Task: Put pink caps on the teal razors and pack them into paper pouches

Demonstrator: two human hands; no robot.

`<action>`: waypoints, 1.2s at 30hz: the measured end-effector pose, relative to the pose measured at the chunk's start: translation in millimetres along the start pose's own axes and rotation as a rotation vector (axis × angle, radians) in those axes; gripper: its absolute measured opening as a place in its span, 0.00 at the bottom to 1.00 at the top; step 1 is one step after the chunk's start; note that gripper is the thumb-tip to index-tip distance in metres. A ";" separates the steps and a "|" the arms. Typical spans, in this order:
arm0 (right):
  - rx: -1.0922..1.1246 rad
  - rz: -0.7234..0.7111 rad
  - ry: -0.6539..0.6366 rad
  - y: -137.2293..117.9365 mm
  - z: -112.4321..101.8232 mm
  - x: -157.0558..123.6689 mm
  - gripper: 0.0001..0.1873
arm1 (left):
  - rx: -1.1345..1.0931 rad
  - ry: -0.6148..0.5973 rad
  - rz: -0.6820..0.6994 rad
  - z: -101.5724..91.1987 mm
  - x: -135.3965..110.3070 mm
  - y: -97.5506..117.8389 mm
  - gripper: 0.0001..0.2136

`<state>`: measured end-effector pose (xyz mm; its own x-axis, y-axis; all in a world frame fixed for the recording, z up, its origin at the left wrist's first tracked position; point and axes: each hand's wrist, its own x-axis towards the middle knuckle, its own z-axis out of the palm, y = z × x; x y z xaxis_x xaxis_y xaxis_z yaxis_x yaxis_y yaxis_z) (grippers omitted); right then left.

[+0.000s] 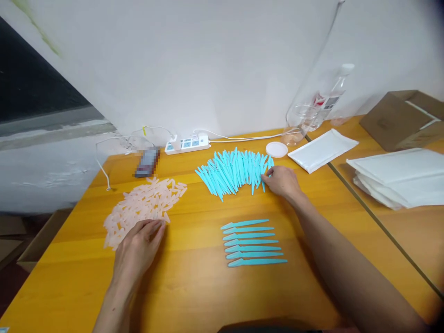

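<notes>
The blue sticks (231, 172) lie in a crowded fan toward the far side of the table (187, 291), and the one that matters most is at the fan's right end, directly at the right hand's fingertips. Its long axis runs roughly away from the person, nearly in line with the neighbours there, while those at the left end slant with their far tips leaning left. The right hand (282, 181) is the nearer by far, reaching in from the right with thumb and forefinger drawn close around that end stick; whether they actually pinch it cannot be told. Each stick is slim, flat and bright turquoise, with a broader, notched end tapering to a narrow tip. Nearer the person, seven more form a row (252, 242), set crosswise and apart, broad ends left and thin tips right. Left of the fan spreads a loose heap of pale pieces (142, 203), small, pinkish and translucent. The left hand (137, 245) is at its near right edge, thumb and forefinger brought together just beside one piece; a hold on it cannot be made out. Beyond the fan are a power strip (191, 144) and a round lid (276, 149).
</notes>
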<state>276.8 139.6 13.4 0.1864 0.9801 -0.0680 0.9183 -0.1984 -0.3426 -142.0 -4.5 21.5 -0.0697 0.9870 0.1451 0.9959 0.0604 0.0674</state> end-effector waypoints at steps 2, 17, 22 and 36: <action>-0.004 -0.002 -0.050 -2.6 0.5 5.8 0.13 | -0.055 -0.014 0.003 1.3 0.9 -1.2 0.16; 0.673 -0.244 -0.034 18.9 -4.7 -44.7 0.11 | -0.145 -0.087 0.087 -12.4 12.5 -19.1 0.16; 0.497 -0.534 -0.027 6.3 16.2 -77.0 0.13 | -0.018 -0.145 0.239 -11.8 19.6 -15.4 0.14; 0.490 -0.854 0.042 -1.7 30.1 -92.1 0.11 | -0.820 -0.371 0.187 -8.6 19.9 72.9 0.15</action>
<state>247.5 49.7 -8.0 -0.4513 0.7907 0.4137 0.5053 0.6085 -0.6119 -71.3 18.3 37.8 0.2522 0.9633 -0.0922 0.6262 -0.0899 0.7744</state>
